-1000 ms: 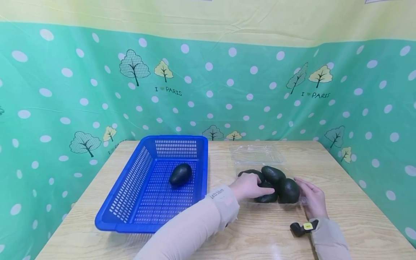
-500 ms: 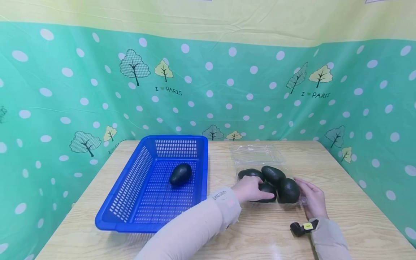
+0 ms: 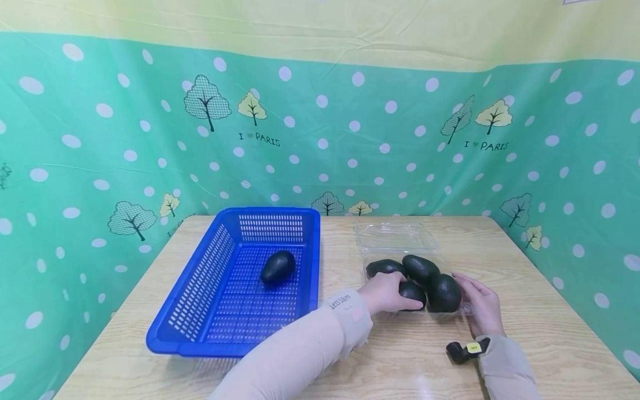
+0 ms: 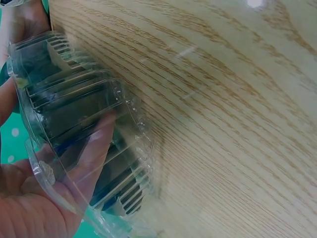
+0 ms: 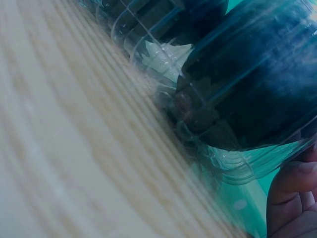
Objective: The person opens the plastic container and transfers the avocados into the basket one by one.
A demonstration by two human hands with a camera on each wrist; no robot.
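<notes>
Several dark green avocados [image 3: 421, 270] lie in a clear plastic clamshell box [image 3: 400, 240] with its lid folded back. My left hand [image 3: 387, 293] reaches in and grips the near-left avocado [image 3: 412, 294], its thumb along the near side. The left wrist view shows that thumb [image 4: 94, 153] through the box's ribbed wall. At the box's right end, my right hand [image 3: 480, 304] holds the wall beside the rounded avocado [image 3: 444, 293]. Its fingertips [image 5: 297, 178] show at the plastic in the right wrist view.
On the left stands a blue plastic basket [image 3: 314, 261] with slotted walls and one avocado [image 3: 278, 267] inside. Both stand on a wood-grain table [image 3: 400, 361]. A green dotted curtain [image 3: 320, 144] hangs behind the table and along its sides. A black wrist camera [image 3: 456, 352] sits by the right cuff.
My left hand has shifted slightly right and down around the near-left avocado, uncovering more of the avocado behind it. My right hand, the box and the basket have stayed put.
</notes>
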